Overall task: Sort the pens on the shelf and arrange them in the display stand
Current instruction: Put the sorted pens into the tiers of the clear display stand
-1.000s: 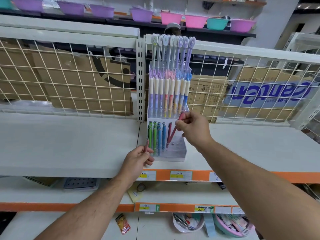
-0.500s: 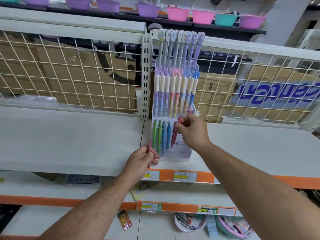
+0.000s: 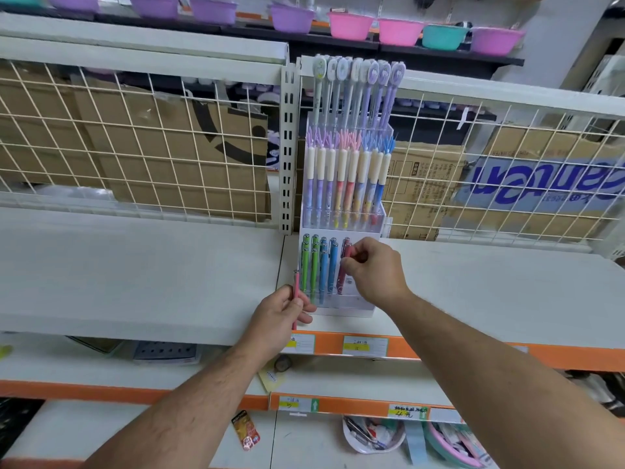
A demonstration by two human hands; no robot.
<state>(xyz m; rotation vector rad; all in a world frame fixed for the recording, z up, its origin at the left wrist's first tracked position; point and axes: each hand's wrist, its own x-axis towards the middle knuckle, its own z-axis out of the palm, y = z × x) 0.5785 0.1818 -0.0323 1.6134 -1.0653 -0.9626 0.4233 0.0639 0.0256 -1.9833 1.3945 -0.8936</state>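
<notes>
The red pen (image 3: 342,283) in the right hand (image 3: 375,272) now stands nearly upright in the stand (image 3: 351,304), no longer tilted; the left hand (image 3: 280,316) raises its pink pen (image 3: 296,286) higher.

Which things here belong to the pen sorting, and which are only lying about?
Job:
stand
green pens and blue pens in its front row
red pen, pinched by right hand at the stand
pink pen, held by left hand
pastel pens in the tiers behind

Lying about:
bowls up top
boxes at the back
tape roll and packet below
</notes>
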